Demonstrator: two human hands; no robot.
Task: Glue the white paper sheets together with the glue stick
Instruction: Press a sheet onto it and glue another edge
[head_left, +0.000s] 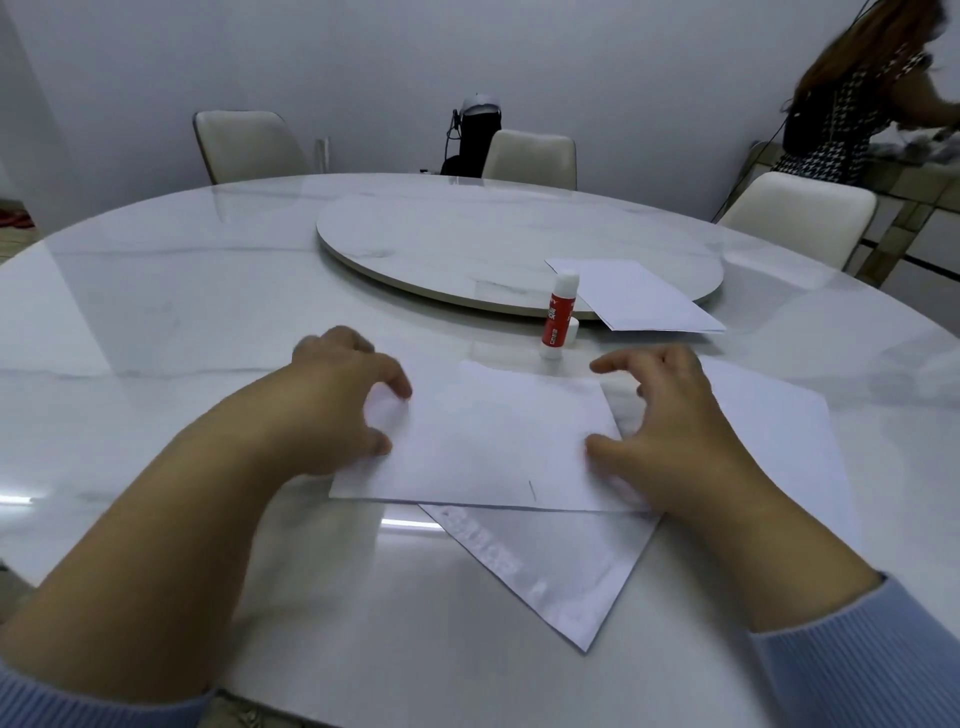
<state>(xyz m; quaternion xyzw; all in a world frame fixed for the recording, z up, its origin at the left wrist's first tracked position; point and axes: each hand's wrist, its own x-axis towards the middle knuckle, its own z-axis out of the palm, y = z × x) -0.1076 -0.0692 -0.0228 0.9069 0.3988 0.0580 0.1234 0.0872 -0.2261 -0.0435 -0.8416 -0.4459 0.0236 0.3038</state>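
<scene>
A white top sheet (493, 441) lies askew over a second white sheet (550, 566), which shows shiny glue streaks near its exposed left edge. My left hand (332, 410) holds the top sheet's left edge between curled thumb and fingers. Over the sheet's right edge is my right hand (675, 431), fingers spread, its thumb resting on the paper. The glue stick (557, 317), red with a white top, stands upright just beyond the sheets, between my hands. A small white piece, perhaps its cap, lies right behind it.
More white paper (639, 296) rests half on the round turntable (467, 234) in the middle of the marble table (156, 312). Chairs (530, 156) ring the far side. A person (841, 119) stands at the far right by a counter.
</scene>
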